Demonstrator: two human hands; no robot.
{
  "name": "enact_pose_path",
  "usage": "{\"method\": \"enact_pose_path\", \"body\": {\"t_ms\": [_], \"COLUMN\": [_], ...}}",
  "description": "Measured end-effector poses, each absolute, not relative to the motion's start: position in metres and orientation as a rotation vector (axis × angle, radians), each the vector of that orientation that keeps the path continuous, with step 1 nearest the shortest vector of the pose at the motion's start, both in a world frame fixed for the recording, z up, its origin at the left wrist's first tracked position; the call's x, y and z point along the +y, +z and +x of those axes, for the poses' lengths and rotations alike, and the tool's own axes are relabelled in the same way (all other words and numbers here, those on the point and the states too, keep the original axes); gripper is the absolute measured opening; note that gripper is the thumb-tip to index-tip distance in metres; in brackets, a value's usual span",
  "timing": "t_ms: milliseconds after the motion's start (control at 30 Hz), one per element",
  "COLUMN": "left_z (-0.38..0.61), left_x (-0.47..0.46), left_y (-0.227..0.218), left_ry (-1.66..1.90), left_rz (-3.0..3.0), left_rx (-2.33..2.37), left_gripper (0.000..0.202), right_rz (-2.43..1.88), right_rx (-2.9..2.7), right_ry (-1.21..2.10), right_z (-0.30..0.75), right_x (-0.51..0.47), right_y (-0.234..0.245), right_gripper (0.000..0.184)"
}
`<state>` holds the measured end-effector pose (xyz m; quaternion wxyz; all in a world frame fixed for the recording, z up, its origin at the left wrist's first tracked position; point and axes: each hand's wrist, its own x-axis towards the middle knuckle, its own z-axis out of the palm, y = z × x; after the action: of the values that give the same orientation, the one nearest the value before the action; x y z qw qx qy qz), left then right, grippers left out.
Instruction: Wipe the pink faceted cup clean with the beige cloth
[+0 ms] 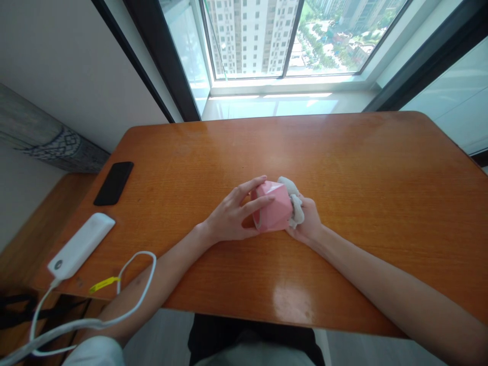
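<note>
Left hand [231,216] spread on a pink faceted pot [273,207], right hand [308,222] pressing a white cloth [294,201] against it; slick sides could slip if the grip loosens.

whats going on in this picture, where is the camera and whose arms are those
This picture comes from a camera worn on a person's head, looking forward and down, so the two arms are that person's own. No machine is involved. Over the wooden table, their left hand holds a pink faceted object. Their right hand presses a crumpled pale cloth against its other side. Toward the left of the table lie a black phone and a white power bank with a white cable attached.
</note>
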<state>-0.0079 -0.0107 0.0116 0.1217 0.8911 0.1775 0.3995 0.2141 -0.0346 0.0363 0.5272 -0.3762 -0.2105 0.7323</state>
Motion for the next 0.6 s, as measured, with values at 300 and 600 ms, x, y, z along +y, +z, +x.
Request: {"method": "enact_pose_path", "body": {"t_ms": [300,600], "left_z": [-0.007,-0.006], "left_x": [-0.01,-0.017], "left_y": [0.01,0.016], "left_ry": [1.094,1.166], "left_rz": [2.488,2.373], "left_rx": [0.6,0.668], "left_gripper": [0.135,0.129], "right_rz": [-0.916,-0.928], "right_rx": [-0.506,-0.518], "right_ry": [1.727,1.723], "right_z": [0.214,0.212], "right_x": [-0.035,-0.037], "right_y": [0.037,0.04], "right_gripper": [0.018,0.021]}}
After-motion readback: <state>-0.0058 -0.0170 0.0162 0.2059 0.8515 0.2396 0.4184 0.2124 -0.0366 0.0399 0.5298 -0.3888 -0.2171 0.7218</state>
